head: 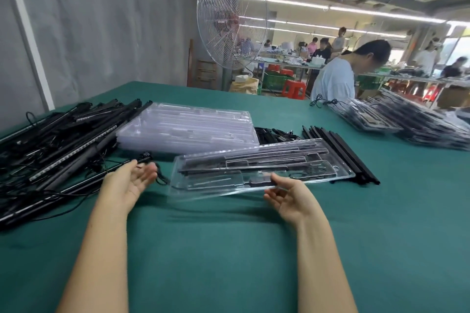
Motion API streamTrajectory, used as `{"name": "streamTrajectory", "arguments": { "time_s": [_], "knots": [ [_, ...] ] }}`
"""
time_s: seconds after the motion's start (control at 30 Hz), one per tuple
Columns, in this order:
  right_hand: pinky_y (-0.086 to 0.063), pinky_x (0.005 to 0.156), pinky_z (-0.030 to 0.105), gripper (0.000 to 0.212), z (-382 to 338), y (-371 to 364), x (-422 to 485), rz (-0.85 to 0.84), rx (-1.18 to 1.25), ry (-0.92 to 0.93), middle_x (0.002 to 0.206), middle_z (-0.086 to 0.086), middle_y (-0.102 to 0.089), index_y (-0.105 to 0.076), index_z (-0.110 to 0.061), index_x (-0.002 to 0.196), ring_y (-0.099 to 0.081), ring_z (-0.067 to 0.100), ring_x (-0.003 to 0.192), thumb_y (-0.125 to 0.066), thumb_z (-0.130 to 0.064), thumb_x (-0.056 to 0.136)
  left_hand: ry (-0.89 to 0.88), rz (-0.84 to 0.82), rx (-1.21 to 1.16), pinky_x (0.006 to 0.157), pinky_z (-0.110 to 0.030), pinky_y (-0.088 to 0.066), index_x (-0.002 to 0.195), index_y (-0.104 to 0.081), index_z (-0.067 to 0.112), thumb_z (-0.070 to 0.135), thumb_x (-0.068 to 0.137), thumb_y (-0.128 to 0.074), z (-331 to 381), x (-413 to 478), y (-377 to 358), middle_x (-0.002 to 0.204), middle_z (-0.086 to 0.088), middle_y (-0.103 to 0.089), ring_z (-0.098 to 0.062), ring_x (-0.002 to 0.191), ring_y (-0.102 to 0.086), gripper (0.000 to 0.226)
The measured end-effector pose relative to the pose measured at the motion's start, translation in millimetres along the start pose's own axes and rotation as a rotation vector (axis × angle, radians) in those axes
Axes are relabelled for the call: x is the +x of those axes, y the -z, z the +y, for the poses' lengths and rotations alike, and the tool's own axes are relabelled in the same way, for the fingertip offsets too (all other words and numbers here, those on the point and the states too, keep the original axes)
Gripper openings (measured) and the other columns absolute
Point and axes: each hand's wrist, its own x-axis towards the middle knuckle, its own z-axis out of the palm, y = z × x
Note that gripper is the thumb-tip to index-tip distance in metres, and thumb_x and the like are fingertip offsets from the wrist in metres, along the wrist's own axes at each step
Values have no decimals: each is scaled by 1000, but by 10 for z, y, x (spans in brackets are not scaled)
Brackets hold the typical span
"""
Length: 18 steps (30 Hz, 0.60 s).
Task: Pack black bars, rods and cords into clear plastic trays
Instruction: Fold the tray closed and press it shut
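**Inspector:** Currently, what is the status of the working tray?

**Operator:** The clear tray [262, 168] is on the green table [229, 249], directly ahead of both hands, with its near edge apparently raised. Black bars occupy the long slots, and a cord appears to be coiled in the right compartment. Judged by this, the tray is loaded.

**Inspector:** Hand state?

**Operator:** Left hand [132, 183]: palm up, fingers extended, holding nothing, near the tray's left end. Right hand [287, 201]: palm up at the near rim, fingers loosely curled. Whether they pinch the rim cannot be determined.

**Inspector:** Remaining work?

**Operator:** Considerable. Packed trays [407, 119] are stacked at far right. However, a stack of empty trays [188, 127] sits behind the working tray, a large pile of bars and cords [58, 140] lies to the left, and loose rods [340, 152] lie just beside the tray's right end.
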Motion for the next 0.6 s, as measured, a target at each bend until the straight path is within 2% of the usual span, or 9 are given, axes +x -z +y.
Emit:
{"name": "streamTrajectory", "arguments": {
  "time_s": [0.07, 0.13, 0.23, 0.3, 0.33, 0.4, 0.43, 0.5, 0.6],
  "knots": [
    [-48, 40, 21, 19, -55, 56, 18, 46, -92, 9, 56, 4, -44, -55, -7, 71, -49, 15, 50, -58, -11, 88, 53, 26, 431, 30, -14, -39, 76, -53, -3, 24, 101, -41, 43, -34, 19, 45, -7, -63, -9, 32, -56, 38],
    [-39, 37, 20, 26, -107, 118, 53, 107, -156, 36, 44, 0, -41, -47, -12, 67, -43, 13, 41, -53, -16, 91, 46, 58, 830, 27, -9, -26, 68, -61, -4, 30, 100, -43, 130, -80, 40, 39, -7, -58, -9, 22, -44, 50],
    [-30, 36, 18, 26, -129, 177, 112, 151, -158, 67, 52, 0, -41, -43, -17, 69, -36, 10, 37, -47, -22, 93, -19, 68, 1084, 31, -11, -25, 43, -58, -3, 34, 98, -46, 316, -179, 40, 31, -7, -47, -12, 21, -33, 67],
    [-33, 45, 23, 21, -138, 167, 133, 114, -124, 50, 64, 4, -44, -47, -17, 73, -39, 14, 47, -46, -23, 93, -105, 73, 1213, 41, -17, -25, 32, -54, 3, 38, 96, -48, 444, -225, 45, 31, -7, -45, -15, 24, -31, 73],
    [-38, 53, 27, 19, -153, 156, 138, 85, -102, 45, 69, 6, -46, -49, -15, 76, -42, 19, 55, -46, -22, 93, -191, 70, 1230, 43, -18, -26, 34, -56, 4, 39, 96, -48, 502, -264, 22, 32, -8, -48, -16, 23, -33, 71],
    [-50, 77, 39, 16, -205, 134, 123, 37, -63, 47, 76, 10, -54, -52, -10, 82, -53, 25, 69, -46, -20, 94, -372, -30, 1084, 44, -21, -32, 51, -64, 5, 40, 96, -48, 549, -341, -103, 44, -9, -60, -15, 29, -48, 59],
    [-50, 84, 44, 17, -235, 131, 120, 18, -44, 53, 74, 11, -58, -53, -8, 83, -57, 26, 69, -46, -19, 95, -402, -129, 977, 45, -23, -37, 63, -67, 7, 40, 96, -47, 517, -366, -200, 56, -10, -67, -14, 40, -58, 51],
    [-51, 79, 41, 20, -310, 122, 120, -15, -32, 71, 68, 8, -61, -55, -8, 83, -58, 24, 62, -45, -20, 96, -313, -319, 888, 55, -26, -49, 86, -67, 9, 43, 96, -42, 330, -397, -405, 84, -11, -72, -16, 67, -68, 44],
    [-37, 67, 30, 23, -416, 82, 143, -46, -87, 58, 74, 7, -52, -53, -10, 77, -40, 19, 61, -48, -25, 94, -88, -553, 1016, 74, -24, -52, 109, -61, 18, 65, 80, -34, -67, -442, -599, 101, 1, -67, -15, 85, -66, 61]
  ]
}}
